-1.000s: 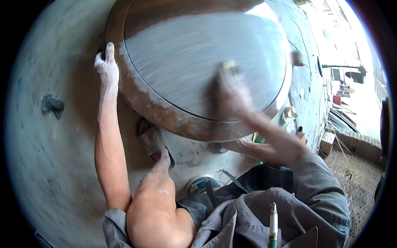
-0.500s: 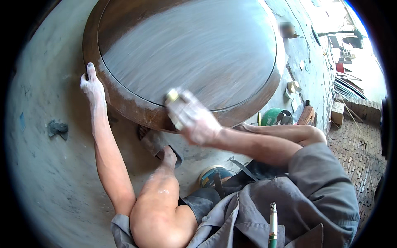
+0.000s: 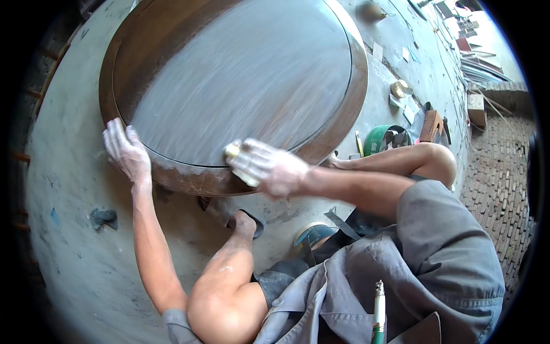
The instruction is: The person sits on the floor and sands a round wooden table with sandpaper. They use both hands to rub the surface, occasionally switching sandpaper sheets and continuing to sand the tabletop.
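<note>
A round brown wooden tabletop (image 3: pixel 246 74) leans in front of me, its middle coated with streaky whitish dust inside a dark groove. My left hand (image 3: pixel 127 153), powdered white, rests with outstretched fingers against the left edge of its rim. Over the near rim, my right hand (image 3: pixel 279 171) is closed around a pale yellowish sanding block (image 3: pixel 234 151) pressed to the surface. Its fingers lie across the block and hide most of it; slight blur softens the hand and forearm.
To the right stand a green tub (image 3: pixel 377 139) and a brown wooden block (image 3: pixel 431 126). A roll of tape (image 3: pixel 401 89) lies among paper scraps farther off. A dark crumpled rag (image 3: pixel 103 218) is on the floor at left. A cigarette (image 3: pixel 379 304) juts up in front of my shirt.
My left hand has shifted from a thumb-up hold to fingers laid along the rim. The right hand still works the block near the near edge. The whole view has tilted somewhat.
</note>
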{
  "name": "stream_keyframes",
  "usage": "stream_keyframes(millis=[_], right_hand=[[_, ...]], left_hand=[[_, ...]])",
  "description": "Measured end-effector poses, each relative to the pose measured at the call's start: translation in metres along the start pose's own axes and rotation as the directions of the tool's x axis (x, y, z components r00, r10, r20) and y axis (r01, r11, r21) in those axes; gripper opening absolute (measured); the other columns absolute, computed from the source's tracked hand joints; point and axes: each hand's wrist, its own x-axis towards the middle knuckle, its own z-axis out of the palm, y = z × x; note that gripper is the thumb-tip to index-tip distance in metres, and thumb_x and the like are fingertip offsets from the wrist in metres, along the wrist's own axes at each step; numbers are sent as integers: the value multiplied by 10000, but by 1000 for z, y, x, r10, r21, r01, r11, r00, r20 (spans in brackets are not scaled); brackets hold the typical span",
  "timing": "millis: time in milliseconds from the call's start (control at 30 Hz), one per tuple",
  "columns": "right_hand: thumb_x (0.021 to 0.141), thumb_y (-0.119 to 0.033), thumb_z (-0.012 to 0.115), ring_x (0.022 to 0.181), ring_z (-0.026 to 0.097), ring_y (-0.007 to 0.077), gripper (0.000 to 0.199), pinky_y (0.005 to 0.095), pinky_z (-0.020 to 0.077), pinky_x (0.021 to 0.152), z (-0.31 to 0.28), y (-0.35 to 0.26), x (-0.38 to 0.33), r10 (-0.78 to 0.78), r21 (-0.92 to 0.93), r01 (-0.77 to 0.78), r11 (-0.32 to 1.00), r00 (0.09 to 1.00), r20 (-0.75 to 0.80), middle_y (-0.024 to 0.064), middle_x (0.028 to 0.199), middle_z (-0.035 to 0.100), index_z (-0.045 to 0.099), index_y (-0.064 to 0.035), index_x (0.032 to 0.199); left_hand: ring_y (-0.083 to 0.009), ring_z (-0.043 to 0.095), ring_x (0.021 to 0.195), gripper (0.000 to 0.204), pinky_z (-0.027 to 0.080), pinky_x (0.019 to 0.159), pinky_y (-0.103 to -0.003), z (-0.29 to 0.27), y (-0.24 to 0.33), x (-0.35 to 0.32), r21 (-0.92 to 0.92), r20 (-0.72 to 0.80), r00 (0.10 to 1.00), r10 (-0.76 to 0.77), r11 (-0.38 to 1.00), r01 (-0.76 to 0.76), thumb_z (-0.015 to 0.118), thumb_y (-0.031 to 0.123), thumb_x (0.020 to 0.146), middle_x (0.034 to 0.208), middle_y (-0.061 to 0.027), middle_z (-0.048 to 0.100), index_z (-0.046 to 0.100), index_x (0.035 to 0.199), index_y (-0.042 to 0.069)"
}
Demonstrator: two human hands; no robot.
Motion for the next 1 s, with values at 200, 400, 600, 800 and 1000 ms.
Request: stream_keyframes(millis=[200, 400, 600, 800, 1000], right_hand=[[903, -199, 531, 1481, 385, 430, 659, 568, 265, 1244, -54, 136, -49, 529, -446, -610, 656, 792, -304, 345, 1570, 367, 442, 106, 1480], [884, -218, 572, 1482, 387, 405, 677, 521, 254, 1267, -8, 3, -11, 142, 66, -136, 989, 984, -109, 268, 1564, 424, 451, 94, 1472], [949, -189, 500, 1478, 394, 415, 610, 535, 275, 1241, -64, 152, -86, 566, -279, -684, 674, 721, -400, 322, 1540, 430, 429, 123, 1468], [918, -229, 556, 1505, 370, 351, 635, 501, 207, 1284, -17, -11, -28, 255, 36, -253, 967, 962, -96, 252, 1588, 409, 466, 86, 1462], [925, -170, 545, 1415, 421, 520, 610, 538, 293, 1229, -67, 169, -88, 546, -364, -649, 668, 760, -353, 302, 1557, 417, 462, 124, 1452]], left_hand=[[-315, 255, 1559, 699, 134, 1278, -498, -1, 70, 3, -86, 329, 910, 253, 967, -238, 429, 474, 1084, 1659, -176, 328, 338, 1585, -4], [-296, 259, 1559, 696, 143, 1279, -486, 20, 77, 29, -2, 308, 931, 196, 979, -206, 420, 483, 1083, 1662, -160, 327, 338, 1589, 13], [-292, 271, 1554, 658, 162, 1277, -481, 29, 92, 30, -27, 302, 935, 188, 982, -188, 427, 461, 1084, 1657, -155, 339, 365, 1583, 36], [-294, 267, 1556, 653, 154, 1280, -476, 23, 78, 28, 6, 314, 932, 180, 981, -192, 462, 437, 1072, 1660, -148, 337, 365, 1588, 48], [-299, 263, 1557, 663, 142, 1281, -474, 26, 90, 32, -51, 309, 937, 163, 987, -155, 496, 421, 1050, 1655, -147, 350, 375, 1582, 44]])
